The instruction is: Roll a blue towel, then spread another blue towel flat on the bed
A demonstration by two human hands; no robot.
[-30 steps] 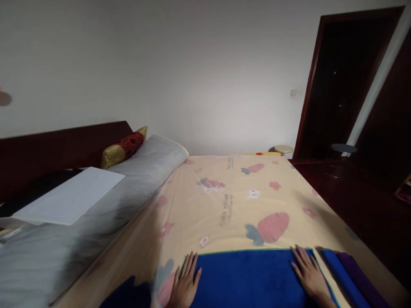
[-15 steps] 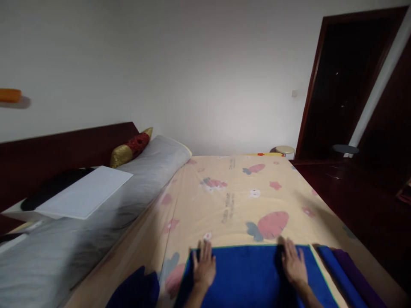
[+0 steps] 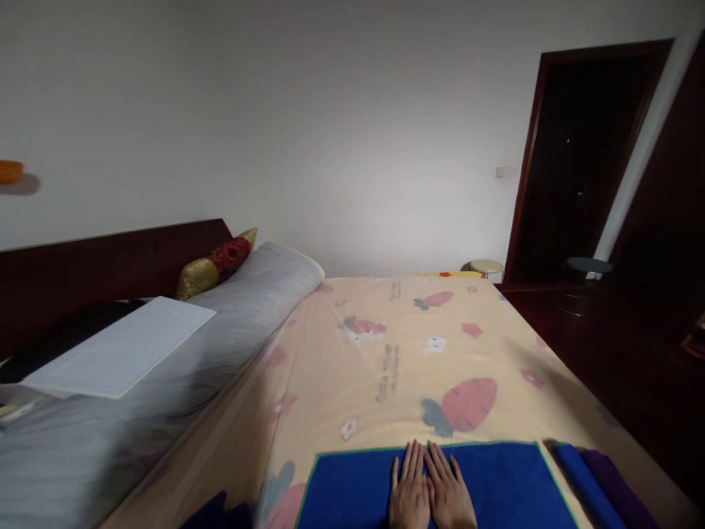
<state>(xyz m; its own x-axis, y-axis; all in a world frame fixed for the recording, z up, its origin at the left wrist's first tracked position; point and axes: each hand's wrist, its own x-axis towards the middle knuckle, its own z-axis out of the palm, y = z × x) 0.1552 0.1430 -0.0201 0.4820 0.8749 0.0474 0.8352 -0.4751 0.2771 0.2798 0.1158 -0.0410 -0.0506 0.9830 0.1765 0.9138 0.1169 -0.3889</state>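
A blue towel (image 3: 352, 488) with green edging lies spread on the bed at the bottom of the view. My left hand (image 3: 410, 488) rests flat on it, fingers stretched toward the far edge. Right beside it, my right hand (image 3: 449, 488) lies palm down as well, thumbs side touching the left. Neither hand grips the cloth. The towel's near part runs out of view. To the right lie a folded blue cloth (image 3: 587, 481) and a purple cloth (image 3: 620, 485), side by side.
The bed's cream sheet (image 3: 407, 411) carries carrot prints. Grey bedding (image 3: 242, 316) runs along the left, with a white board (image 3: 121, 349) on it and a red and gold pillow (image 3: 217, 264) behind. Dark blue fabric (image 3: 220, 510) shows bottom left. Two stools (image 3: 485, 267) stand past the bed.
My hands have moved inward from the towel's two sides and now lie together at its middle. The view has tilted slightly upward, so the towel sits lower.
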